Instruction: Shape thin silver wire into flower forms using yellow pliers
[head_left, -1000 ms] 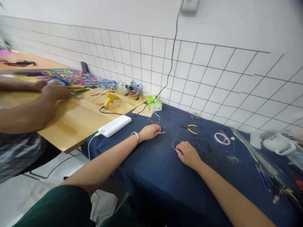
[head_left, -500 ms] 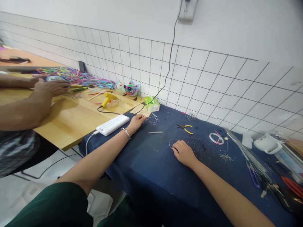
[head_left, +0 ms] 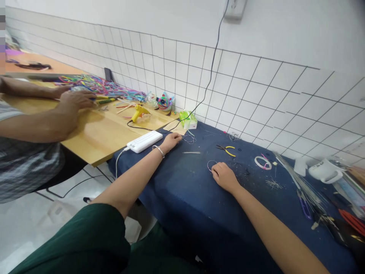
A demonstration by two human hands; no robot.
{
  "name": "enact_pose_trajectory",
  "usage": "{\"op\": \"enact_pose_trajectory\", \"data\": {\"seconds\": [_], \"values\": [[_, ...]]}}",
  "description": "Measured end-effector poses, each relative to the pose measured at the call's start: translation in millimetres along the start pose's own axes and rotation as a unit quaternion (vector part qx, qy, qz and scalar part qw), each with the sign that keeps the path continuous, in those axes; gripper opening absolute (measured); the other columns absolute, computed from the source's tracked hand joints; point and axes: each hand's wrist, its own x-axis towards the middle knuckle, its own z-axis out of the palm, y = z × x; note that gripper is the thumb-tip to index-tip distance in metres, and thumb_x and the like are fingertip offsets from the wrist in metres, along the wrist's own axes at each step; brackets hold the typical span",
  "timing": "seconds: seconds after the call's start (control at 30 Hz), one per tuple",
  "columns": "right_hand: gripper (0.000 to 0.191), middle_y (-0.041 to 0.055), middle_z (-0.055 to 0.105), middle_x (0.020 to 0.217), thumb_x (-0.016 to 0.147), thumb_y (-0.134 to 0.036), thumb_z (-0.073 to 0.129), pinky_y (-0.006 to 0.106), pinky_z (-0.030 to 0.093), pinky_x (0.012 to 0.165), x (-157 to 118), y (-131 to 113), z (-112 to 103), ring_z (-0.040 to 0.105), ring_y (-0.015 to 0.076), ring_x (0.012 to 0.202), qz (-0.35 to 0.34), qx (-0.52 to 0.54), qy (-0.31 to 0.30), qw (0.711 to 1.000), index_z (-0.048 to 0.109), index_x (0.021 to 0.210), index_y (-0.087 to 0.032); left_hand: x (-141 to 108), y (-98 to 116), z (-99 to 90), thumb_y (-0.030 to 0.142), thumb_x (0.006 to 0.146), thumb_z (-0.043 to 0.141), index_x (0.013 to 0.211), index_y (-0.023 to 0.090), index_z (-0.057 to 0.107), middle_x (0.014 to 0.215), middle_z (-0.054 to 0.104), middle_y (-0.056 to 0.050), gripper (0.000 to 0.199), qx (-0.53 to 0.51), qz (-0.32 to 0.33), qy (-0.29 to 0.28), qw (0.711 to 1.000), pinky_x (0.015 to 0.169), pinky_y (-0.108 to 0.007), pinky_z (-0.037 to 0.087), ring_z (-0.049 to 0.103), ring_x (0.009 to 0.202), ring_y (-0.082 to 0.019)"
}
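Note:
My right hand (head_left: 225, 177) rests on the dark blue cloth, its fingers closed on a thin wire ring (head_left: 209, 164) that sticks out past the fingertips. Farther off to the left, my left hand (head_left: 172, 142), with a silver bangle at the wrist, lies with its fingers together beside several loose wire loops (head_left: 189, 140). Whether those fingertips grip a loop is too small to make out. Between the hands lies a small bundle of straight wires (head_left: 191, 153). Yellow-handled pliers (head_left: 226, 150) are beyond my right hand.
A white power bank (head_left: 145, 142) with a cable lies left of my left wrist. On the wooden table stands a yellow glue gun (head_left: 139, 112), near a co-worker's hands (head_left: 75, 97). To the right are a white coil (head_left: 262, 163), long wires (head_left: 293, 171), purple-handled scissors (head_left: 304, 205) and a mug (head_left: 325, 171).
The whole view has shifted, so things appear slightly farther right and higher. Both my hands keep about the same places beside the loops and on the wire ring.

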Motion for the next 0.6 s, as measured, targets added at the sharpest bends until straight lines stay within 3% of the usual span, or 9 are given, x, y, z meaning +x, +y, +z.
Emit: {"op": "enact_pose_trajectory", "data": {"seconds": [0.3, 0.47, 0.6], "values": [[0.015, 0.0062, 0.056, 0.089, 0.085, -0.021, 0.045, 0.034, 0.037, 0.079, -10, 3, -7, 0.048, 0.0184, 0.085, -0.027, 0.017, 0.004, 0.999, 0.057, 0.094, -0.02, 3, -2, 0.1, 0.029, 0.071, 0.056, 0.088, 0.015, 0.063, 0.082, 0.065, -0.004, 0.023, 0.096, 0.039, -0.002, 0.995, 0.072, -0.028, 0.044, 0.056, 0.075, -0.016], [0.016, 0.0064, 0.056, 0.088, 0.084, -0.021, 0.047, 0.035, 0.038, 0.08, -13, 5, -5, 0.049, 0.0183, 0.085, -0.032, 0.029, 0.002, 0.999, 0.057, 0.096, -0.019, 6, 2, 8.6, 0.026, 0.071, 0.057, 0.092, 0.019, 0.066, 0.101, 0.063, -0.005, 0.024, 0.159, 0.087, -0.034, 0.983, 0.087, -0.031, 0.04, 0.055, 0.094, -0.02], [0.016, 0.0066, 0.056, 0.089, 0.084, -0.021, 0.046, 0.035, 0.038, 0.081, -13, 5, -7, 0.049, 0.0185, 0.085, -0.03, 0.028, -0.002, 0.999, 0.057, 0.096, -0.019, 2, 6, 12.5, 0.027, 0.073, 0.055, 0.089, 0.023, 0.068, 0.102, 0.064, -0.003, 0.021, 0.191, 0.11, -0.066, 0.973, 0.091, -0.032, 0.038, 0.053, 0.1, -0.021]]}}
